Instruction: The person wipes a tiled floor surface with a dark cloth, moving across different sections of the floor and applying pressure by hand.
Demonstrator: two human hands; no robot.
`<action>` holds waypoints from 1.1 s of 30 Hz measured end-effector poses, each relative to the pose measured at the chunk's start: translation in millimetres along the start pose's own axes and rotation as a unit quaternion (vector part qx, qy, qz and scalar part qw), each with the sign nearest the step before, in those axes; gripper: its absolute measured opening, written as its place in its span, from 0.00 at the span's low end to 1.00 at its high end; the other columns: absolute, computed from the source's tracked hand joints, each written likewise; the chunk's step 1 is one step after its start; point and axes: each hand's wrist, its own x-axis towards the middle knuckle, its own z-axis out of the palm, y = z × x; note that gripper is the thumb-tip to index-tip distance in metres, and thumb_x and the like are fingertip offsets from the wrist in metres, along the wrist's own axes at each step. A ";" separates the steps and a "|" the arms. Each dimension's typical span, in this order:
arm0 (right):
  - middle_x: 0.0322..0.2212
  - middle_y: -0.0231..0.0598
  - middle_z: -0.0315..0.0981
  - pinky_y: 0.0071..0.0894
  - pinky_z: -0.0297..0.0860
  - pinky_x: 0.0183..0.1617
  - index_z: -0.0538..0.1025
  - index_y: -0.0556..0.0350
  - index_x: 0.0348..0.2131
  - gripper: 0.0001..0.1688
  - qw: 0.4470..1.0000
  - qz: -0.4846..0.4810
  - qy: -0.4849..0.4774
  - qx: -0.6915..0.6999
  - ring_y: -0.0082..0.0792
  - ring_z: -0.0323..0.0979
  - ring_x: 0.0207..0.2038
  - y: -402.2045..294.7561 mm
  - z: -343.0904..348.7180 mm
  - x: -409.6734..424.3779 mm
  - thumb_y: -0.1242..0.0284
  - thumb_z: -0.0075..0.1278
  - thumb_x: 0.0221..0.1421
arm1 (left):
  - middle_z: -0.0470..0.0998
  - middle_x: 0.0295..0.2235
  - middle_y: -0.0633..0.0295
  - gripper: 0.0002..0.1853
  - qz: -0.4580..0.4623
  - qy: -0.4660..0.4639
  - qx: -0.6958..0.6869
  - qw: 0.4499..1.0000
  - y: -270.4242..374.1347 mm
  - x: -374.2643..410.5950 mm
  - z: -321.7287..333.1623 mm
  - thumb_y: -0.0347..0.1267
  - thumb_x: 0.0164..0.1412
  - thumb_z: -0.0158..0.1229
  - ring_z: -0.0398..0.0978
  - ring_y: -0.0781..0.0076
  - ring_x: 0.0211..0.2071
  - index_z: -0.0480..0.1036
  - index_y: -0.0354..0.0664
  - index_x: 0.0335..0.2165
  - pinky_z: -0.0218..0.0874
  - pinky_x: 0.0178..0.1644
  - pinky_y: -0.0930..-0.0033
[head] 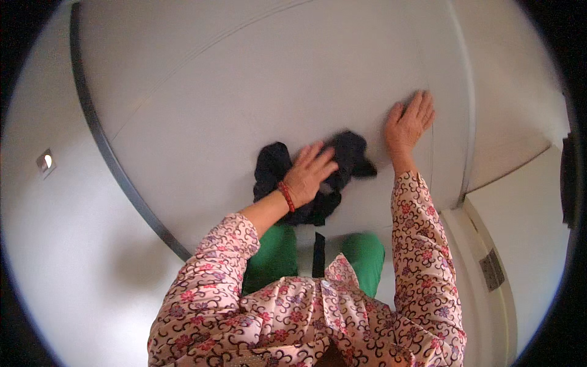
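A crumpled black cloth (273, 167) lies on the pale floor (275, 82) in front of my knees. My left hand (308, 176), with a red beaded bracelet at the wrist, rests on or just over the cloth, palm down with its fingers spread and slightly blurred. Part of the cloth is hidden under that hand. To the right of the cloth, my right hand (410, 121) is laid flat against the floor, holding nothing, its thumb apart from the fingers.
A dark baseboard (110, 153) curves along the white wall on the left, which bears a small metallic plate (46, 163). A doorway frame (490, 247) with a metal strike plate stands at the right. My knees in green trousers (364, 257) are close behind the cloth.
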 end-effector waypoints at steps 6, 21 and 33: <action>0.59 0.57 0.44 0.53 0.31 0.64 0.55 0.68 0.56 0.35 1.000 -0.008 -0.014 0.012 0.53 0.39 0.63 -0.2 1.2 -2.3 0.62 0.39 0.57 | 0.69 0.47 0.58 0.12 0.010 0.170 -0.040 0.985 -15.8 -45.9 -34.7 0.26 0.52 0.46 0.61 0.50 0.52 0.74 0.42 0.35 0.50 0.57 0.50; 0.59 0.57 0.45 0.53 0.34 0.64 0.54 0.67 0.56 0.34 0.997 -0.032 0.006 -0.065 0.52 0.40 0.63 9.5 8.8 -10.9 0.63 0.38 0.56 | 0.50 0.58 0.39 0.41 -0.184 0.234 0.090 0.950 -81.4 -36.2 -43.7 0.33 0.40 0.61 0.44 0.38 0.60 0.54 0.35 0.54 0.32 0.63 0.44; 0.58 0.62 0.45 0.57 0.37 0.63 0.54 0.67 0.56 0.35 0.991 -0.072 -0.032 0.109 0.58 0.43 0.61 0.7 -31.5 -69.0 0.66 0.43 0.53 | 0.56 0.57 0.52 0.33 -0.175 0.186 0.057 0.965 -53.8 -29.8 -40.6 0.26 0.38 0.58 0.47 0.49 0.61 0.61 0.43 0.48 0.34 0.63 0.45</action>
